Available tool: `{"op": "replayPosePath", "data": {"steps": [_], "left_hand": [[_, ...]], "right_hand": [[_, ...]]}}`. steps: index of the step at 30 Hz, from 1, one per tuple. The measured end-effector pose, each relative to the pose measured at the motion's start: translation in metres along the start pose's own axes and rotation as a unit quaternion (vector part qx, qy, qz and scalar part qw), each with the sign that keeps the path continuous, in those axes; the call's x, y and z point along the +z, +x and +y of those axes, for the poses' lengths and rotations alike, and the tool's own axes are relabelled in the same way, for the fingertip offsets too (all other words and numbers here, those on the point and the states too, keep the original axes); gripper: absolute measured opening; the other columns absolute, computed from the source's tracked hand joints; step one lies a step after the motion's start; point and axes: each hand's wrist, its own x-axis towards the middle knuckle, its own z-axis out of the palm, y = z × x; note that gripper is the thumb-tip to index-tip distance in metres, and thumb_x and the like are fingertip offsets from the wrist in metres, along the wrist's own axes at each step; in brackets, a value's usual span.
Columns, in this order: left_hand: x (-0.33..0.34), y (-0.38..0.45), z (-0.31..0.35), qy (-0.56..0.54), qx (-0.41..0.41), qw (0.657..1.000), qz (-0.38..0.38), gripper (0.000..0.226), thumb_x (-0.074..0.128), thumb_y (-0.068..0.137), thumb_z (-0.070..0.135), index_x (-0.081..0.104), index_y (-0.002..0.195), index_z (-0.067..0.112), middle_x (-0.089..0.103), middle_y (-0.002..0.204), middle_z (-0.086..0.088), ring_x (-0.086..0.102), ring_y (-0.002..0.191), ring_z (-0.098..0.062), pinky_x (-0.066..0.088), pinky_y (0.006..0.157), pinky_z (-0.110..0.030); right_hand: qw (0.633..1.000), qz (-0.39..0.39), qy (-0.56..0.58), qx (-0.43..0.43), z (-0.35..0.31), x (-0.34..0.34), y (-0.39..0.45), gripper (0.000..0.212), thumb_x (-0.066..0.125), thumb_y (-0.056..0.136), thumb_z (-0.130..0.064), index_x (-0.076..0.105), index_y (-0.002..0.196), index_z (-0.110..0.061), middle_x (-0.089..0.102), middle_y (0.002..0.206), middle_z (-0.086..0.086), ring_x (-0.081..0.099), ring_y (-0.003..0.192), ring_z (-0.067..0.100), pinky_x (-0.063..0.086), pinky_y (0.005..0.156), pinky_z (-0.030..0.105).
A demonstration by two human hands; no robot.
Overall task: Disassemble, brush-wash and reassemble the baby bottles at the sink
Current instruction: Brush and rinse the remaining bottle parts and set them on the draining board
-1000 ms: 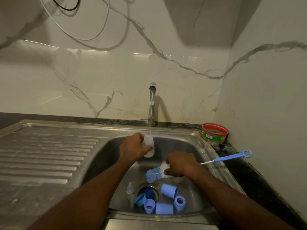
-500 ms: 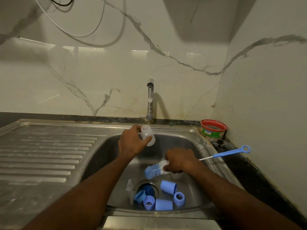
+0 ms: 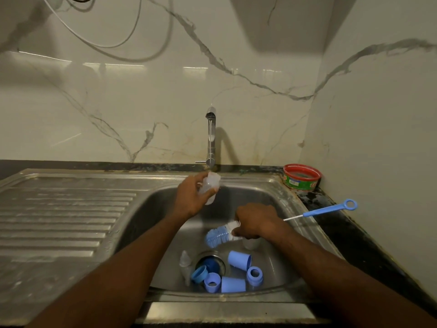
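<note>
**Bottle under the tap, brush in the other hand**

The left hand [image 3: 191, 197] holds a clear baby bottle [image 3: 210, 188] with its fingers curled round it. The bottle is up at the back of the sink [image 3: 290, 204], right under the tap [image 3: 211, 136]. The right hand [image 3: 254, 222] grips a bottle brush [image 3: 222, 235] tight. The blue and white bristles poke out to the left, over the middle of the sink. The blue handle with a ring [image 3: 331, 209] sticks out to the right, over the dark surface [image 3: 335, 223]. Down in the sink by the drain [image 3: 210, 261] lie blue caps and rings [image 3: 238, 259] and a clear teat [image 3: 185, 260]. A red and green tub [image 3: 302, 177] sits in the corner by the wall.
</note>
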Motion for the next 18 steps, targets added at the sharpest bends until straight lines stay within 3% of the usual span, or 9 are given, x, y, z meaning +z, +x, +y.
{"op": "replayPosePath", "data": {"steps": [6, 10, 14, 18], "left_hand": [[-0.001, -0.004, -0.008, 0.141, -0.007, 0.975, -0.171, 0.058, 0.069, 0.093, 0.041, 0.049, 0.144, 0.021, 0.055, 0.141, -0.009, 0.054, 0.123, -0.024, 0.048, 0.095, -0.033], [-0.004, -0.003, -0.004, 0.172, -0.036, 0.974, -0.142, 0.065, 0.086, 0.076, 0.041, 0.054, 0.127, 0.018, 0.059, 0.124, -0.003, 0.056, 0.111, -0.019, 0.047, 0.089, -0.028], [-0.009, -0.002, -0.005, 0.169, -0.041, 0.977, -0.126, 0.069, 0.09, 0.066, 0.048, 0.05, 0.116, 0.021, 0.058, 0.113, -0.001, 0.052, 0.098, -0.014, 0.042, 0.078, -0.026], [-0.012, -0.009, 0.002, 0.164, -0.035, 0.976, -0.142, 0.069, 0.089, 0.07, 0.044, 0.055, 0.127, 0.023, 0.055, 0.133, -0.004, 0.05, 0.119, -0.021, 0.042, 0.099, -0.034]], "right_hand": [[1.0, 0.008, -0.02, 0.009, 0.005, -0.003, -0.001, 0.034, 0.065, 0.092, -0.048, 0.067, 0.115, -0.023, 0.068, 0.114, 0.002, 0.064, 0.105, 0.023, 0.045, 0.079, 0.035], [0.999, 0.026, -0.03, 0.027, 0.009, -0.004, 0.0, 0.037, 0.066, 0.091, -0.044, 0.066, 0.121, -0.023, 0.066, 0.119, 0.003, 0.063, 0.11, 0.023, 0.044, 0.082, 0.035], [0.997, 0.047, -0.043, 0.039, 0.014, -0.003, -0.002, 0.032, 0.066, 0.092, -0.04, 0.067, 0.119, -0.022, 0.067, 0.116, 0.002, 0.064, 0.107, 0.021, 0.042, 0.077, 0.035], [0.996, 0.054, -0.034, 0.058, 0.01, -0.003, -0.005, 0.034, 0.064, 0.093, -0.041, 0.066, 0.122, -0.023, 0.067, 0.121, 0.003, 0.063, 0.111, 0.023, 0.039, 0.078, 0.034]]}}
